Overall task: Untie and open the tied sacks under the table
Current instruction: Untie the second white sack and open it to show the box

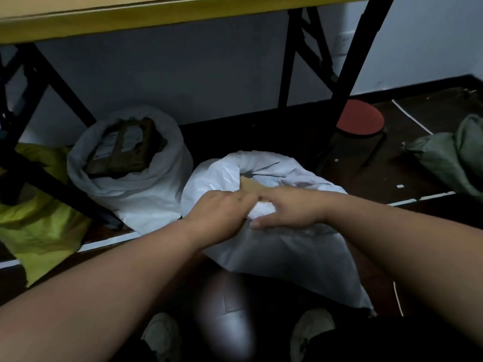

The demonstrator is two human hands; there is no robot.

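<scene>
Both hands at the mouth of the near white sack (287, 246) on the floor under the desk (130, 19).

Left hand (222, 212) bunches its fabric, fingers curled; right hand (290, 210) presses flat, fingers straight — an opened white sack (130, 178) stands just left.

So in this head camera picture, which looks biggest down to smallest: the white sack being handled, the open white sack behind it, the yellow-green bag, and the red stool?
1. White sack being handled, though it is nearest the camera.
2. Open white sack and yellow-green bag: too alike to rank, and the bag is partly hidden.
3. Red stool, farthest away.
</scene>
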